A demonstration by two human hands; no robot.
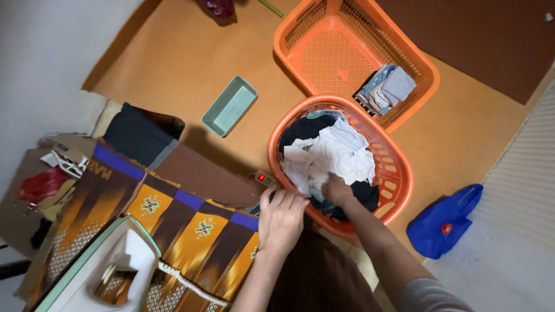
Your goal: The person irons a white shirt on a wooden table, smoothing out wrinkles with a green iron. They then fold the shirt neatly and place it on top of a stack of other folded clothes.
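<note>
Clothes pile [329,153] in round orange basket [399,173] lies just ahead of right hand [336,188], fingers buried, grip unclear; left hand [281,219] flat, fingers together, on patterned cloth [173,222] beside

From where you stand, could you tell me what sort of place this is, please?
Probably a home laundry or ironing corner: a round orange basket heaped with clothes, an oblong orange basket holding folded pieces, and an iron on a patterned cloth.
</note>
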